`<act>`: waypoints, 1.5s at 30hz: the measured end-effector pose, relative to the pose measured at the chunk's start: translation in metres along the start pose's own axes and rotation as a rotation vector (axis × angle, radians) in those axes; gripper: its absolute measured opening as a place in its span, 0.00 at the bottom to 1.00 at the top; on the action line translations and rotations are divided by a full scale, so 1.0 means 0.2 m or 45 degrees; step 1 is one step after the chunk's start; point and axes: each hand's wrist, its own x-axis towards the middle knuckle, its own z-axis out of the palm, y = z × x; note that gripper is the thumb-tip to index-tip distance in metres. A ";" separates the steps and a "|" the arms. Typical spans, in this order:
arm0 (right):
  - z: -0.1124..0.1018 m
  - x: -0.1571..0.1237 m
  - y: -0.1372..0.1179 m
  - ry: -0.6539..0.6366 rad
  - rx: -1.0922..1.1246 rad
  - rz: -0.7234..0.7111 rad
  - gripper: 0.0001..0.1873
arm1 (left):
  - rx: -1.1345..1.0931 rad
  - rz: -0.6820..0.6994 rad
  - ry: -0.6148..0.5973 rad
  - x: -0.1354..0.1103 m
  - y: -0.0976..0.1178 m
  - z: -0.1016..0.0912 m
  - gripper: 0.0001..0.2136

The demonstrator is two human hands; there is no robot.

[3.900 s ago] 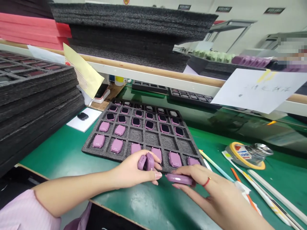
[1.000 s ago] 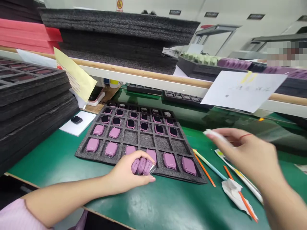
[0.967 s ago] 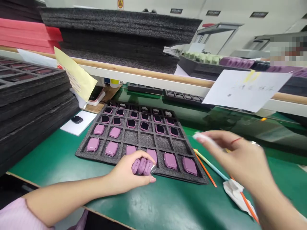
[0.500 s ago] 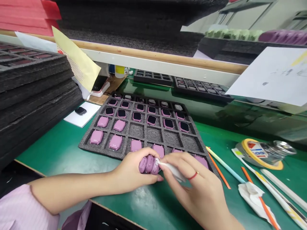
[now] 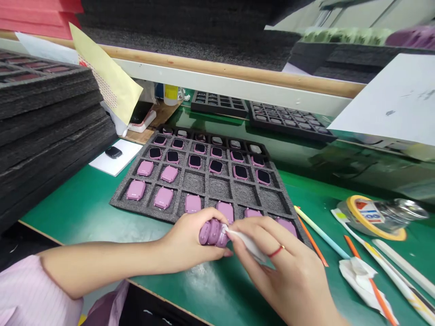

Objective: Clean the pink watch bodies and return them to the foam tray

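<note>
My left hand [image 5: 185, 242] is closed around a small stack of purple watch cases [image 5: 212, 232], held on edge just in front of the black foam tray [image 5: 200, 183]. My right hand [image 5: 282, 267] pinches a white wipe [image 5: 245, 241] and presses its tip against the rightmost case in that stack. The tray holds several purple cases: the near rows lie back-up, the far rows show dark screens, and the third row's right cells are bare.
A tall stack of black foam trays [image 5: 47, 117] stands at the left. Coloured sticks [image 5: 317, 232], a crumpled wipe [image 5: 356, 276] and a tape roll [image 5: 377, 217] lie on the green mat at the right. A shelf [image 5: 220, 81] overhangs the back, with more trays under it.
My right hand came down from the right with the white wipe and brought it against the cases in my left hand. The view tilted downward.
</note>
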 end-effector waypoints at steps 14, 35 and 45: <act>-0.02 -0.04 0.14 0.121 0.337 0.428 0.05 | -0.055 0.048 -0.004 0.00 0.01 0.01 0.15; 0.06 -0.08 0.03 0.061 0.138 -0.053 0.11 | -0.013 0.069 -0.001 -0.01 0.00 0.01 0.14; 0.07 -0.09 0.06 0.093 0.054 -0.083 0.10 | -0.005 0.039 0.022 -0.01 0.00 0.02 0.15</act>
